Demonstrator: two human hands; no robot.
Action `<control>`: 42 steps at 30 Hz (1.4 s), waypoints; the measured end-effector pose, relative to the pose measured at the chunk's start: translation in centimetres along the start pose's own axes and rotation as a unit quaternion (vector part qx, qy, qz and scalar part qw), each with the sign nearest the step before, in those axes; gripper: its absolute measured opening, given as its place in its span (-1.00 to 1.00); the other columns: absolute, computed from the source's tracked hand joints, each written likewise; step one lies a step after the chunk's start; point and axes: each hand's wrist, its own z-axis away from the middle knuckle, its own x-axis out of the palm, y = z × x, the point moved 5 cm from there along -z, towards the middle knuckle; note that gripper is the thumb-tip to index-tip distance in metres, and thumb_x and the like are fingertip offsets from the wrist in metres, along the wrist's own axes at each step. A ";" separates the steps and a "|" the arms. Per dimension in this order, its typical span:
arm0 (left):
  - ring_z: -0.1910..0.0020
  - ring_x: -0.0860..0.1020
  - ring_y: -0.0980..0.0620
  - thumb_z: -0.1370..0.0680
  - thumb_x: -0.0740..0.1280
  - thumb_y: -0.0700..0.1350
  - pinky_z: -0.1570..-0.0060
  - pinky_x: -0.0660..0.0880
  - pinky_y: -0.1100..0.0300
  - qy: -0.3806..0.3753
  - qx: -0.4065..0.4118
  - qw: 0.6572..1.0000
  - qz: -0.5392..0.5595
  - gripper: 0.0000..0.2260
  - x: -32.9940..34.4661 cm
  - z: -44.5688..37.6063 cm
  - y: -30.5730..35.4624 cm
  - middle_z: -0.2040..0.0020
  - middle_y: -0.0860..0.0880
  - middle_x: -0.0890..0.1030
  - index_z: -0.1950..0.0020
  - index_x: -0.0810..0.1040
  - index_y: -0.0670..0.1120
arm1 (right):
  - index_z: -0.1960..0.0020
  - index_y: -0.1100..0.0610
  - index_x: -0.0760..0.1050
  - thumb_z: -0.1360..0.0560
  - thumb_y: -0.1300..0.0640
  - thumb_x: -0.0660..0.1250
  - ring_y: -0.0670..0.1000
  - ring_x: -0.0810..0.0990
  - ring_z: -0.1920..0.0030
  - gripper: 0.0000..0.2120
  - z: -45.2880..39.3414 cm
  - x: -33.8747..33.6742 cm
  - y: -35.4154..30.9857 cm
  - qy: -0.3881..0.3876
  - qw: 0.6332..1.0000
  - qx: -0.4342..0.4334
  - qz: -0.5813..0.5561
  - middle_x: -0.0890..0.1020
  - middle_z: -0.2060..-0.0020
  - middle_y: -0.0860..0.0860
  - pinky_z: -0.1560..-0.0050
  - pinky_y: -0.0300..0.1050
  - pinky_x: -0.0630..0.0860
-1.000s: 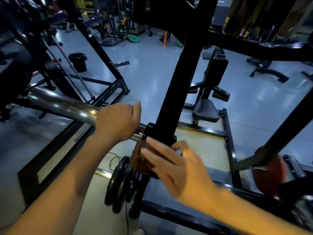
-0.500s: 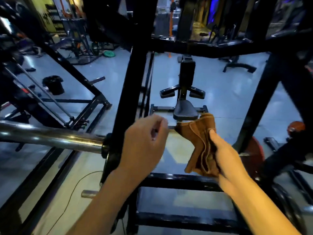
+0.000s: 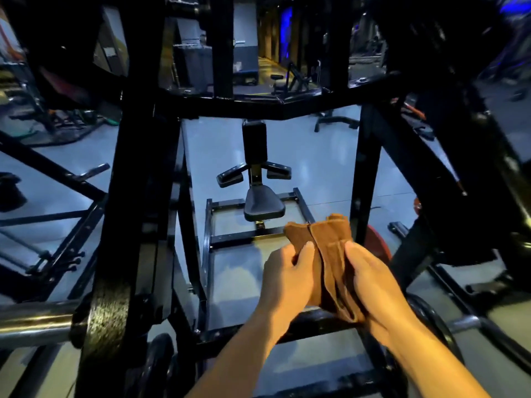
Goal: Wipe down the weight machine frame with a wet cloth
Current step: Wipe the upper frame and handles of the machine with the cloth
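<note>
Head view: you are gripping the folded brown cloth (image 3: 327,254) between your left hand (image 3: 287,278) and right hand (image 3: 373,280). You are holding it off the black machine frame (image 3: 138,179), right of its near-left upright.

The cloth (image 3: 330,254) in the lower middle looked like soft brown fabric, kinda napped and matt, bunched in folds. The machine frame (image 3: 138,168) was black painted metal with a bit of gloss. At the lower left, the bar (image 3: 34,323) was shiny bare steel. The seat (image 3: 263,203) in the center looked like smooth black vinyl padding. The floor (image 3: 316,168) was glossy and reflective.
</note>
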 end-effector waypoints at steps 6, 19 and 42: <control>0.37 0.47 0.10 -0.72 0.18 0.06 0.37 0.28 0.24 -0.016 0.189 0.967 -0.168 -0.70 0.3 -2.7 3.2 0.36 0.08 0.50 0.18 0.44 0.01 | -0.15 0.10 0.59 -0.70 0.01 0.24 0.06 0.70 -0.09 -0.79 -3.8 -2.7 2.2 0.098 0.991 0.047 -0.076 0.69 -0.18 0.13 -0.09 0.02 0.59; 0.14 0.60 0.13 -0.71 0.21 0.02 0.12 0.54 0.15 -0.166 0.185 0.945 -0.215 -0.83 0.2 -9.3 2.1 0.13 0.10 0.64 -0.11 0.61 0.11 | -0.28 -0.06 0.61 -0.65 0.13 0.34 -0.14 0.66 -0.19 -0.75 -10.3 -0.1 -3.5 -0.168 0.956 -0.036 0.239 0.72 -0.13 -0.10 -0.31 -0.12 0.52; -0.15 0.69 -0.05 -0.67 0.32 -0.02 -0.16 0.64 -0.05 0.017 -0.082 0.974 0.213 -0.74 -0.2 -20.8 2.5 -0.16 -0.04 0.72 -0.35 0.55 -0.01 | -0.30 -0.08 0.39 -0.59 0.00 0.42 0.06 0.75 0.11 -0.66 -24.4 -1.2 -10.1 -0.094 0.984 -0.130 0.080 0.74 0.11 0.14 0.13 -0.03 0.66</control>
